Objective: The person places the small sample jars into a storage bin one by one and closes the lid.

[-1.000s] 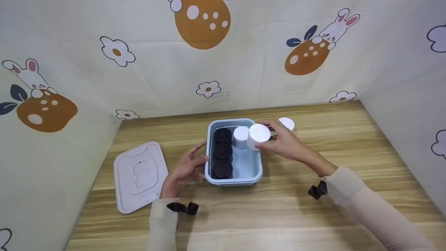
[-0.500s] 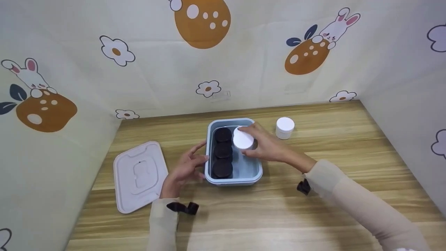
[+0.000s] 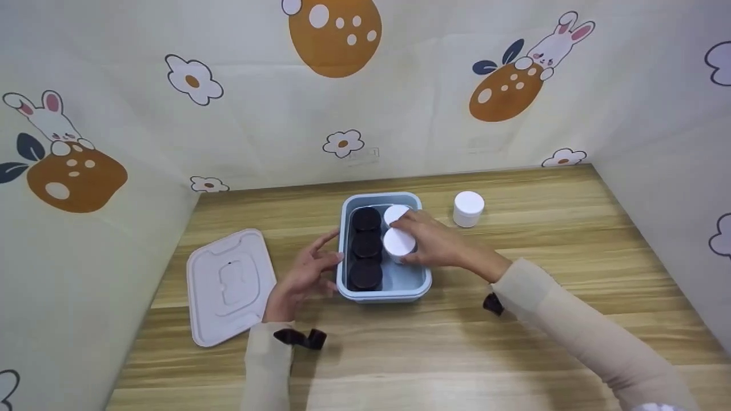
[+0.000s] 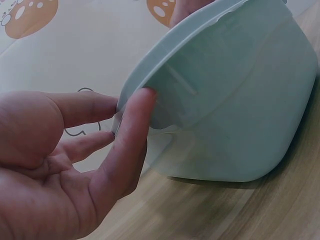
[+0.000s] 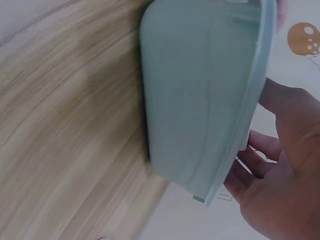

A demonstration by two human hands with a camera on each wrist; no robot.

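Jar (image 3: pixel 398 244), white, top upward, axis roughly vertical, is pinched by the right hand (image 3: pixel 437 240) at three o'clock within the blue tub (image 3: pixel 384 295), long axis twelve-to-six, whose nine o'clock side the left hand (image 3: pixel 304 275) touches, fingers spread.

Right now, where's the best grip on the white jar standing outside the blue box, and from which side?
Likely a pinch across its round wall, near the top, coming from above and the person's right. The white jar looks like a short upright cylinder, nothing touching it on the table, while the blue box stands to its left.
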